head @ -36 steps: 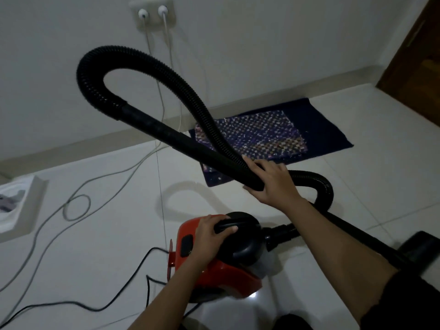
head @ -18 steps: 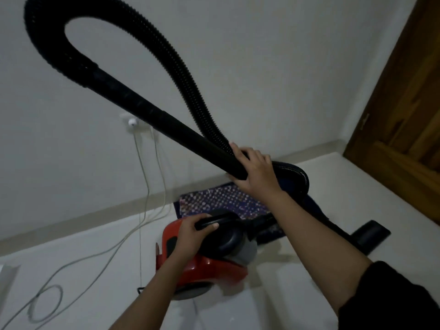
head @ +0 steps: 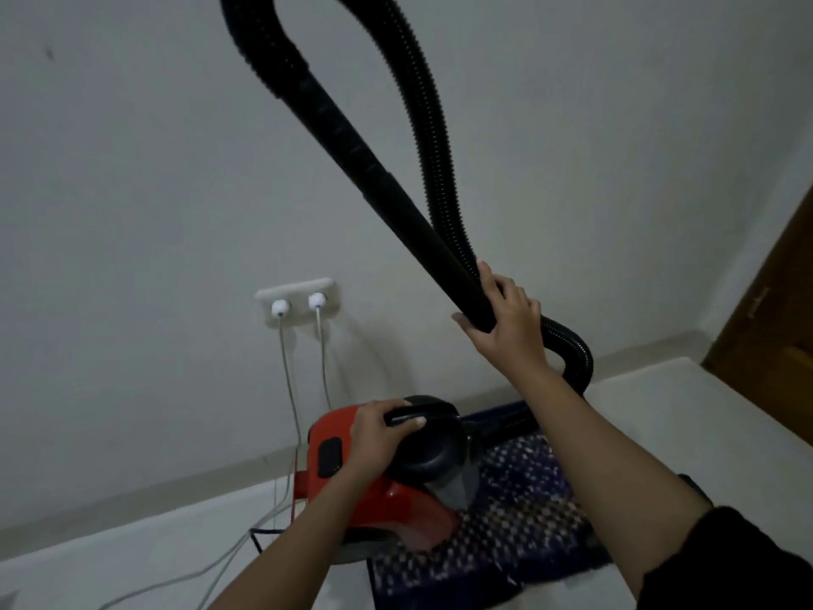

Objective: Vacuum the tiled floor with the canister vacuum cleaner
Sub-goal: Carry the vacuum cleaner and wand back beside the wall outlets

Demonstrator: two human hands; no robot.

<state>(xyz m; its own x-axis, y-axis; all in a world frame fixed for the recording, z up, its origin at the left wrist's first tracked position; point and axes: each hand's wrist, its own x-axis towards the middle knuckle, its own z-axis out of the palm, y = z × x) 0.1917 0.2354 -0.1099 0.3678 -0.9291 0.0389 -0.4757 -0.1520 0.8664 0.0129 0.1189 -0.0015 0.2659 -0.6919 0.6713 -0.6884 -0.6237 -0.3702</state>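
A red and black canister vacuum cleaner (head: 387, 486) hangs low in the middle, over the left edge of a dark blue patterned mat (head: 506, 534). My left hand (head: 378, 438) is shut on its black carry handle. My right hand (head: 506, 319) grips the rigid black wand (head: 374, 169), which slants up to the left. The ribbed black hose (head: 422, 125) loops from the wand's top out of the frame and back down behind my right hand to the canister. The floor nozzle is out of sight.
A white wall socket (head: 297, 301) holds two white plugs, and their cables (head: 288, 389) drop to the white tiled floor (head: 660, 411) at the left. A brown wooden door (head: 774, 310) stands at the right. A thin black cord (head: 259, 537) lies under the canister.
The view has tilted upward toward the wall. The canister now sits over the mat's edge, and my right hand has raised the wand higher. Both grips are unchanged.
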